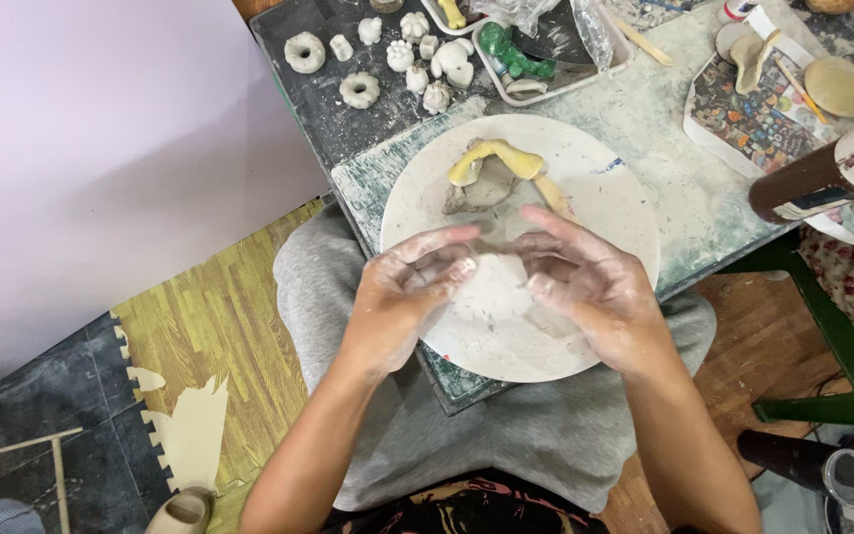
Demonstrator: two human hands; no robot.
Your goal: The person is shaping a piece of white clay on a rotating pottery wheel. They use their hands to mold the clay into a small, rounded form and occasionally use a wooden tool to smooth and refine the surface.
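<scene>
A yellow wood-grain foam mat and dark floor tiles lie under a paint-smeared table, seen from above the person's grey-trousered lap. Nearest, the two clay-dusted hands meet over the near part of a round white board that overhangs the table edge: the left hand and the right hand have their fingers curled inward toward each other, fingertips nearly touching, and they seem to press a small pale lump of clay between them (the lump itself is mostly hidden, so how firmly either hand grips it cannot be told). Just beyond the hands, on the far part of the board, sits a grey clay shape with a yellow arched strip laid over it and a wooden tool beside it. Farther back, small white clay pieces, some ring-shaped, stand on the dark part of the table, next to a white tray holding a green piece. To the right lies a brown roller, on patterned paper.
</scene>
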